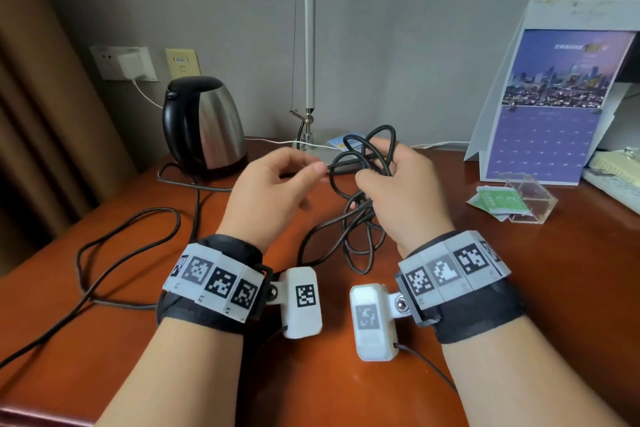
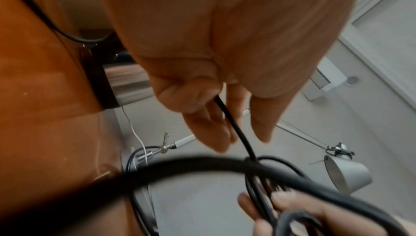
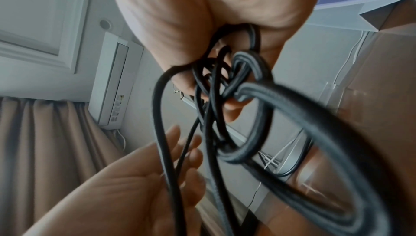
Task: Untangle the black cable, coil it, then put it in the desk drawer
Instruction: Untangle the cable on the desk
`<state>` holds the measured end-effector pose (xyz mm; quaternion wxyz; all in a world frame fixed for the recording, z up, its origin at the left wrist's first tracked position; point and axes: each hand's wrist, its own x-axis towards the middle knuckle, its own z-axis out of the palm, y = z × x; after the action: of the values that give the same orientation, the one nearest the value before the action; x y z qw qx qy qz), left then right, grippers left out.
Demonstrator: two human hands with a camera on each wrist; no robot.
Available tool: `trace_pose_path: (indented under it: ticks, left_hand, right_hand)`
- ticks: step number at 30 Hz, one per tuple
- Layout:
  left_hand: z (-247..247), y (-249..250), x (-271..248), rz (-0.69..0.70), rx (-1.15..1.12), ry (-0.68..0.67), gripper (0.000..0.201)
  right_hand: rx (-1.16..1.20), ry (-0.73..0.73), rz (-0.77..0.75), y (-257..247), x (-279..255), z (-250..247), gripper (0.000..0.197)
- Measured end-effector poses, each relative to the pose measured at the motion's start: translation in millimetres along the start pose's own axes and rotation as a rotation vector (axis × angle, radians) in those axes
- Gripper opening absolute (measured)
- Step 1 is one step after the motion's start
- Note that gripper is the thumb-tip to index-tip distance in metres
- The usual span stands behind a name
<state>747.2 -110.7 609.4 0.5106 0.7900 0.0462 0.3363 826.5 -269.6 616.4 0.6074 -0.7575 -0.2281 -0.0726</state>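
Fingers (image 2: 202,125) of left hand (image 1: 273,184) pinch one strand; right hand (image 1: 405,191) grips the bundle | black cable (image 1: 360,156) held above the desk (image 1: 519,288), round, matte, loops crossing, some hanging | progress: knot not cleared; coiling, drawer left; drawer unseen | nearby: steel kettle (image 1: 207,125), glossy wood.

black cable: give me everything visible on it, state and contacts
The black cable is thin, round and matte, still a tangle of crossing loops held above the wooden desk. The right hand grips the bunch; the left hand pinches one strand leading out of it. Several loops hang below the right hand. No plug end shows.
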Motion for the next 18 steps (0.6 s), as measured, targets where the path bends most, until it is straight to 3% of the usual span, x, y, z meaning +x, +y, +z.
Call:
trace_pose_path:
  ticks: [3, 8, 11, 12, 15, 18]
  left_hand:
    - [-2, -2, 1, 0.016, 0.016, -0.003, 0.022]
    - [-26, -11, 8, -0.04, -0.231, 0.331, 0.027]
    - [-36, -10, 9, -0.119, -0.28, 0.522, 0.008]
    - [-38, -8, 9, -0.167, -0.269, 0.551, 0.019]
    - [-44, 0, 8, -0.314, -0.271, 0.429, 0.07]
    - [-39, 15, -1, -0.275, -0.222, 0.288, 0.074]
  right_hand:
    - [-0.001, 0.022, 0.001, 0, 1, -5, 0.048]
    - [0.051, 0.113, 0.049, 2, 5, -16, 0.031]
    - [0.118, 0.108, 0.089, 1, 4, -13, 0.027]
    - [0.15, 0.111, 0.102, 0, 4, -13, 0.025]
    - [0.263, 0.127, 0.13, 0, 3, -14, 0.021]
    - [0.309, 0.123, 0.135, -3, 0, -13, 0.013]
